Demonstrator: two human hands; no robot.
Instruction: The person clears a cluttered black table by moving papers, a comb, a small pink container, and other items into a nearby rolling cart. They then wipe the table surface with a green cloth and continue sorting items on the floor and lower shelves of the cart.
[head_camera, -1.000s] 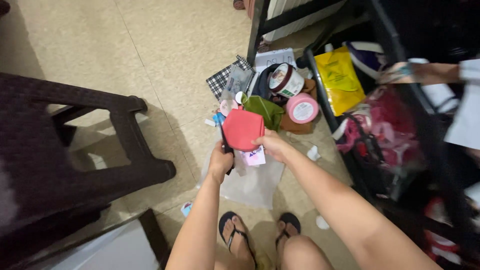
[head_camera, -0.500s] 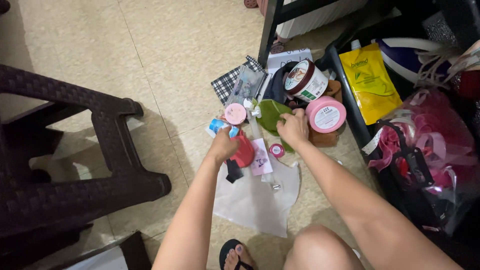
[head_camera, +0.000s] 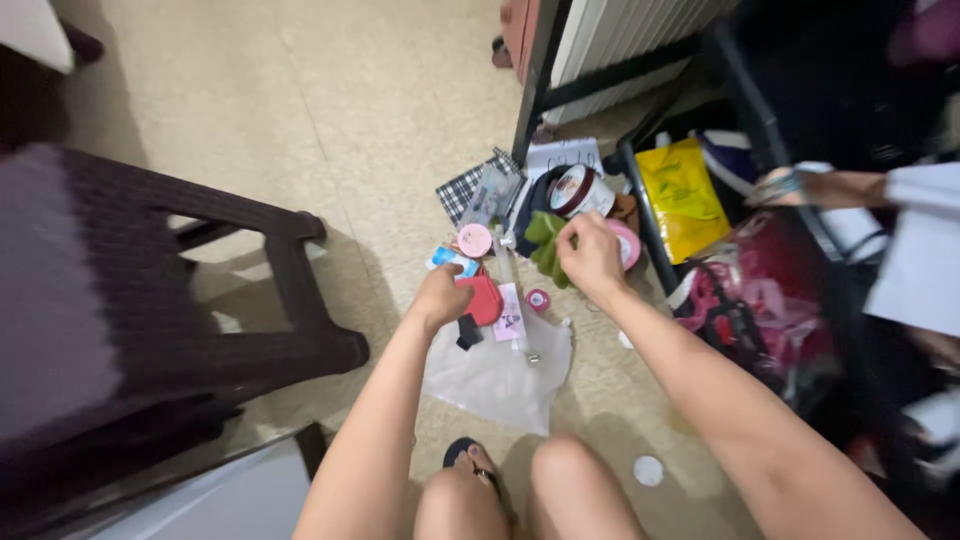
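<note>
My left hand (head_camera: 438, 298) is closed on a red pouch (head_camera: 487, 301) that rests low over the floor, beside a pink card (head_camera: 510, 320) and a black strap (head_camera: 468, 331). My right hand (head_camera: 591, 256) grips a green cloth pouch (head_camera: 543, 242) in the pile of toiletries. A large pink-lidded jar (head_camera: 630, 243) is partly hidden behind that hand. Just beyond stands a brown and white tub (head_camera: 575, 190). A small pink lid (head_camera: 473, 240) and a tiny pink tin (head_camera: 537, 299) lie close by. A clear plastic bag (head_camera: 495, 378) is spread under these things, in front of my knees.
A dark woven plastic stool (head_camera: 270, 300) stands at the left. A black metal rack (head_camera: 640, 205) at the right holds a yellow pouch (head_camera: 683, 193) and pink bags (head_camera: 760, 290). Another person's arm (head_camera: 830, 186) with a bracelet reaches in from the right. A checked cloth (head_camera: 458, 194) lies on the tiled floor.
The red pouch went from held up in both hands down to the floor. My right hand let go of it and took hold of the green pouch.
</note>
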